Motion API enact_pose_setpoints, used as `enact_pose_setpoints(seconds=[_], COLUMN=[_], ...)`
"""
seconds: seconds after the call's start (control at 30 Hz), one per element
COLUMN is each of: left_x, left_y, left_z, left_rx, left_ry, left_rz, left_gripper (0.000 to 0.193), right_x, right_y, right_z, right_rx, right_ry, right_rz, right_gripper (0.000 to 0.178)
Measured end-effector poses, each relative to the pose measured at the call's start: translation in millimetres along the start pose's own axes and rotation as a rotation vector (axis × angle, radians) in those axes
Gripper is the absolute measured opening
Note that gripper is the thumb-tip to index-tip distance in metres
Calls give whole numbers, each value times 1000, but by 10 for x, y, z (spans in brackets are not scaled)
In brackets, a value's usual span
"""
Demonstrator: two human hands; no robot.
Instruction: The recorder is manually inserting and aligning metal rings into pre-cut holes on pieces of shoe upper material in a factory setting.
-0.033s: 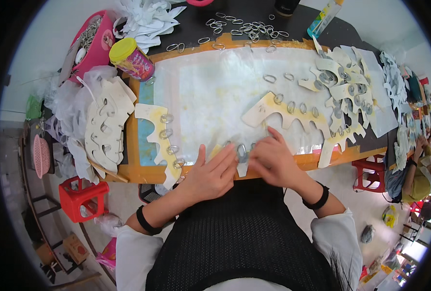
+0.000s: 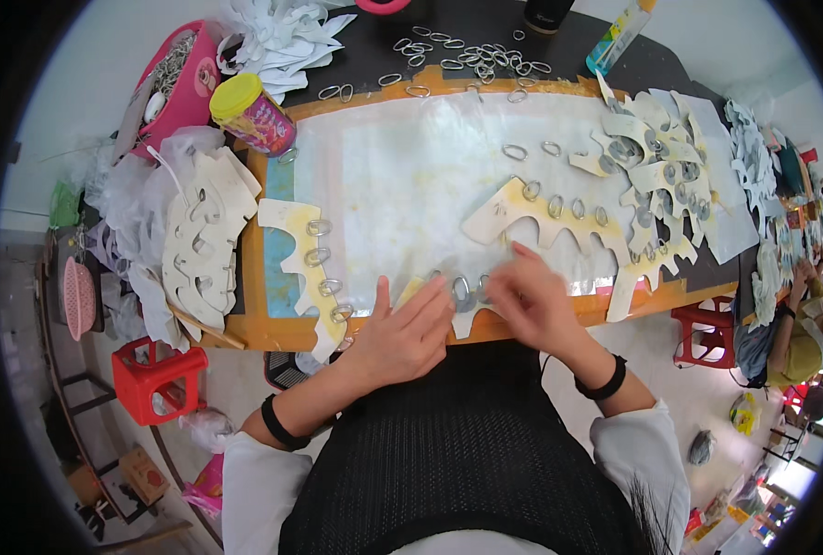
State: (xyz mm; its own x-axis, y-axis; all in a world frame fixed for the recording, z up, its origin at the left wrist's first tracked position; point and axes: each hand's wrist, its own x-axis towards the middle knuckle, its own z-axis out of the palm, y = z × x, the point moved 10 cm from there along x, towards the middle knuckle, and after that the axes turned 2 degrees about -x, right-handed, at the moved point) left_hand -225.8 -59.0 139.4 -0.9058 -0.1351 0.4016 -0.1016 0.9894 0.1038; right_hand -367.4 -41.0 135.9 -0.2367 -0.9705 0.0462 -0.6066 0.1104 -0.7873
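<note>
At the table's front edge lies a cream scalloped strip point(image 2: 467, 323) with oval metal rings along it, mostly covered by my hands. One ring point(image 2: 460, 287) shows between them over a grey tab. My left hand point(image 2: 404, 331) rests on the strip's left part, fingers stretched out and thumb apart. Just right of that ring is my right hand point(image 2: 533, 301), its fingers smeared by motion; whether they hold anything is hidden. Another scalloped strip point(image 2: 308, 268) with rings lies to the left. A further ringed strip point(image 2: 550, 222) is beyond my right hand.
Loose oval rings point(image 2: 485, 60) are scattered at the back. A pink basket point(image 2: 203, 69) of metal pieces and a yellow-lidded tub point(image 2: 252, 116) stand back left. Ringed pieces point(image 2: 661, 157) pile up at right; cream pieces point(image 2: 210, 236) are stacked left. Red stools point(image 2: 157, 379) flank the table.
My right hand has shifted slightly right, away from the middle ring, showing more of the strip and another ring beside it. My left hand has stayed in place.
</note>
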Motion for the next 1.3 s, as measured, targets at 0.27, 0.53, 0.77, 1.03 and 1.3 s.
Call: enact_pose_setpoints(seconds=[0.27,0.53,0.77,1.03,1.3], left_x=[-44,-391,-186,-369,-212], left_y=[-20,-38,-407,-287,-468], left_z=[-109,-486,-441,-889,151], left_rx=[54,-312,-559,-427,-1203], left_ry=[148,366,348,764,334], left_rz=[-108,-241,-680,-435,-777], left_gripper=[31,41,51,39,30], right_x=[117,151,108,42,57], right_y=[-405,-225,-333,-283,-396], right_z=[167,94,71,-18,49], right_rx=[-237,287,464,557,626], right_ry=[86,-50,-27,156,159], right_rz=[-299,16,21,-14,-71], right_gripper=[25,21,31,35,43])
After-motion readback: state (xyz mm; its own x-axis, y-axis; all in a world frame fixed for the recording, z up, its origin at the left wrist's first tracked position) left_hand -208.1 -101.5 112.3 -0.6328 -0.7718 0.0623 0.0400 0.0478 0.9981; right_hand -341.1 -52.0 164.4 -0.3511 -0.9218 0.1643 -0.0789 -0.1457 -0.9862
